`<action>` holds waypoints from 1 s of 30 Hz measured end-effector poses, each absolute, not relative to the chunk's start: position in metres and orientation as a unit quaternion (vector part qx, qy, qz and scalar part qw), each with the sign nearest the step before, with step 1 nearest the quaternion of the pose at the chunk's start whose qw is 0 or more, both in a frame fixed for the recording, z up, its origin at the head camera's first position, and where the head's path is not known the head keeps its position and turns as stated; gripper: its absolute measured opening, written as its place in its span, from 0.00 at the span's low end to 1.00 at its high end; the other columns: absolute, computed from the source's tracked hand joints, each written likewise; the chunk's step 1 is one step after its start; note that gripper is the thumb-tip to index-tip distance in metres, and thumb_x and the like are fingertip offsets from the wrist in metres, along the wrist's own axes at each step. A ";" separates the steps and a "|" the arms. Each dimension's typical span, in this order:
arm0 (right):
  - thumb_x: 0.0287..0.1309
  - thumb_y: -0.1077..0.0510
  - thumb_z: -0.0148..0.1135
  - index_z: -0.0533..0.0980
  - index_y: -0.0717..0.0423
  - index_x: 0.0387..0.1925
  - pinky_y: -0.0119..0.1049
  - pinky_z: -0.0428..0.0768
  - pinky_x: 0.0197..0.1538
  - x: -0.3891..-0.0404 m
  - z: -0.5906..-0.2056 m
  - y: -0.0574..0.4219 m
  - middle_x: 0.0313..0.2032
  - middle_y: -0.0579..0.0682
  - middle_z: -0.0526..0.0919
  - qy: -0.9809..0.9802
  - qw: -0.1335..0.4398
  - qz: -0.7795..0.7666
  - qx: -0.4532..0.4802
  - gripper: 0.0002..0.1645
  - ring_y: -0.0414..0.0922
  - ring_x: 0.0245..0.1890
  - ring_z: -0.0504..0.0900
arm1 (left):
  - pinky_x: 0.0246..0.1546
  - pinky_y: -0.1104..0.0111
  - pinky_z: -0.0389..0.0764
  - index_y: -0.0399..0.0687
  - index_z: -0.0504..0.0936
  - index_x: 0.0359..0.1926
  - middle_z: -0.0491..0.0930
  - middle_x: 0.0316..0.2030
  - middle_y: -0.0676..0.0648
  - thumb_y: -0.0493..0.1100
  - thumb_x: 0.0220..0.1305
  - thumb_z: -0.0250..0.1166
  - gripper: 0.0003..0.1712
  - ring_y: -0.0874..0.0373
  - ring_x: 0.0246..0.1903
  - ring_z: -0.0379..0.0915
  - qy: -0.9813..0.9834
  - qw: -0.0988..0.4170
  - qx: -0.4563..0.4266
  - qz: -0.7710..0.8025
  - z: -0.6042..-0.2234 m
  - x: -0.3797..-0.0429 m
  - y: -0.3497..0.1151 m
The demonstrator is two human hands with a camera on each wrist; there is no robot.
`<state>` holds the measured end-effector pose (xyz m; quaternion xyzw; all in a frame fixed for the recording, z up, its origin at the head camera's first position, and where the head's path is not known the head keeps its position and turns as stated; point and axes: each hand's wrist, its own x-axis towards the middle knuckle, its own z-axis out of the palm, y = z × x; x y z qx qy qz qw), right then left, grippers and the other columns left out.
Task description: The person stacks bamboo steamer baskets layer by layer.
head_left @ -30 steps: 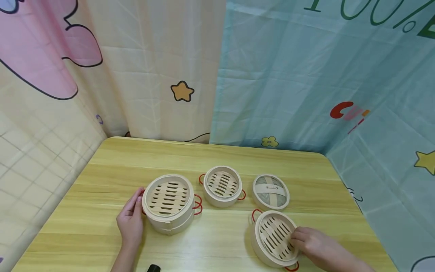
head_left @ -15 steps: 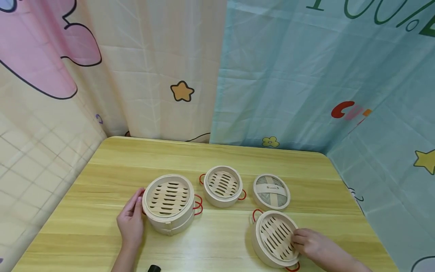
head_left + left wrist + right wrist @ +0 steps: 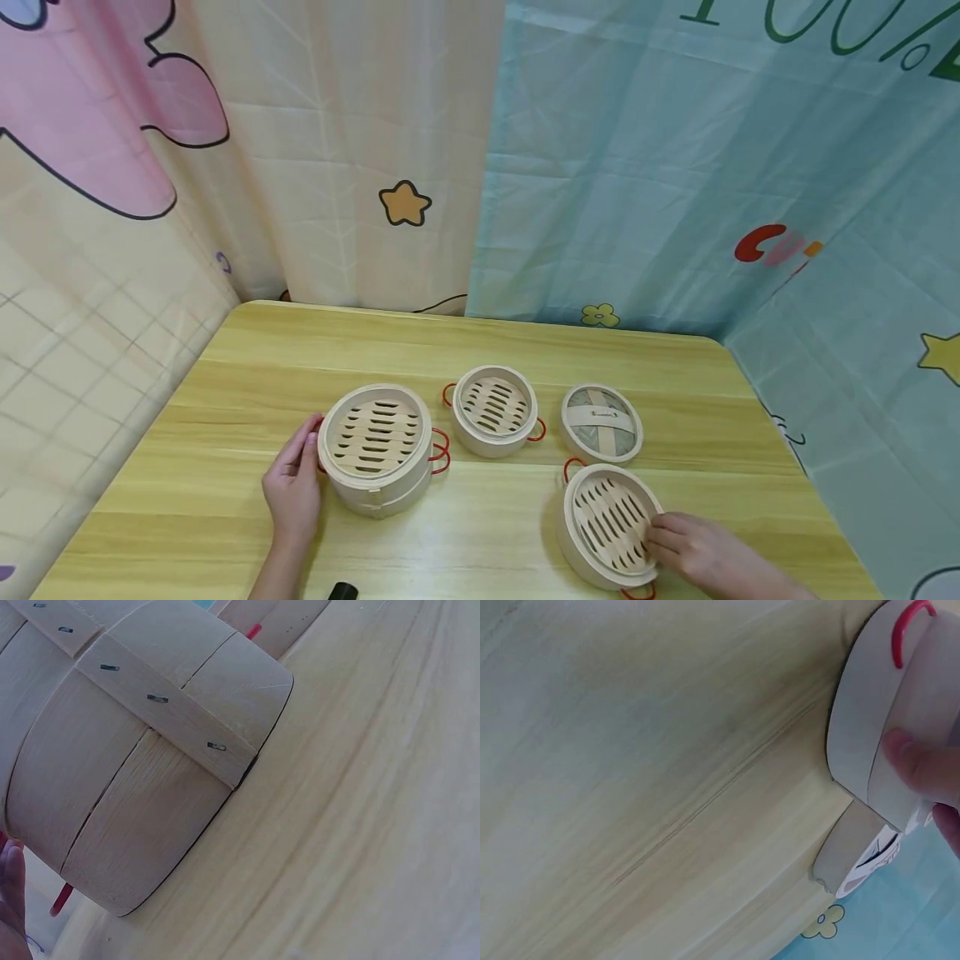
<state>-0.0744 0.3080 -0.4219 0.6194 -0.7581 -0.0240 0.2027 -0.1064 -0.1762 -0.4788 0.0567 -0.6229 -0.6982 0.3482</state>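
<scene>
At the left of the head view stands a stack of two bamboo steamer baskets (image 3: 377,450) with red side handles and a slatted base showing inside. My left hand (image 3: 294,487) pinches the stack's left side at a red handle; its fingertips are partly hidden there. Toward the front right sits another bamboo steamer basket (image 3: 596,554). My right hand (image 3: 693,550) pinches its right rim, fingers inside and thumb (image 3: 904,754) against the outer wall in the right wrist view. The stack's stapled side band (image 3: 161,705) fills much of the left wrist view.
A smaller bamboo steamer basket (image 3: 493,437) stands between the two, farther back. Beside it lies a round steamer lid (image 3: 602,423) with a crossed strap. The end of a black object (image 3: 343,591) shows at the front. Printed curtains (image 3: 600,167) hang behind the wooden table (image 3: 337,342).
The right basket has turned slightly clockwise, its far handle shifting right and its near handle left. My right hand has moved a little toward me with its rim. The left hand stays put.
</scene>
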 end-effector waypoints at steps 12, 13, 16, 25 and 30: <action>0.73 0.60 0.26 0.79 0.55 0.32 0.28 0.75 0.39 -0.071 -0.400 0.296 0.33 0.44 0.79 -0.781 0.194 0.020 0.593 0.30 0.41 0.35 0.76 | 0.47 0.77 0.72 0.27 0.76 0.50 0.79 0.48 0.44 0.32 0.64 0.55 0.15 0.62 0.50 0.72 -0.625 0.344 0.064 -0.698 -0.479 -0.107 -0.177; 0.73 0.59 0.26 0.79 0.54 0.32 0.27 0.75 0.39 -0.071 -0.396 0.293 0.32 0.43 0.79 -0.785 0.192 0.022 0.589 0.30 0.41 0.35 0.75 | 0.47 0.77 0.72 0.28 0.76 0.50 0.79 0.48 0.45 0.32 0.64 0.55 0.15 0.62 0.50 0.72 -0.625 0.343 0.065 -0.698 -0.479 -0.107 -0.176; 0.73 0.59 0.25 0.78 0.54 0.32 0.26 0.74 0.40 -0.074 -0.381 0.285 0.32 0.42 0.77 -0.788 0.192 0.019 0.585 0.30 0.40 0.35 0.74 | 0.47 0.77 0.72 0.27 0.75 0.50 0.79 0.48 0.45 0.31 0.64 0.55 0.15 0.63 0.50 0.73 -0.622 0.344 0.063 -0.700 -0.477 -0.107 -0.176; 0.73 0.58 0.28 0.78 0.56 0.33 0.28 0.76 0.40 -0.097 -0.321 0.251 0.34 0.43 0.78 -0.783 0.195 0.033 0.590 0.28 0.41 0.37 0.74 | 0.46 0.79 0.73 0.28 0.75 0.51 0.79 0.48 0.45 0.30 0.64 0.55 0.15 0.64 0.49 0.72 -0.617 0.338 0.071 -0.708 -0.475 -0.107 -0.175; 0.70 0.60 0.40 0.78 0.57 0.35 0.30 0.77 0.40 -0.112 -0.289 0.227 0.35 0.44 0.78 -0.786 0.166 0.027 0.595 0.17 0.42 0.38 0.74 | 0.46 0.78 0.73 0.28 0.75 0.51 0.78 0.49 0.44 0.30 0.64 0.55 0.16 0.64 0.50 0.72 -0.614 0.332 0.072 -0.712 -0.478 -0.108 -0.176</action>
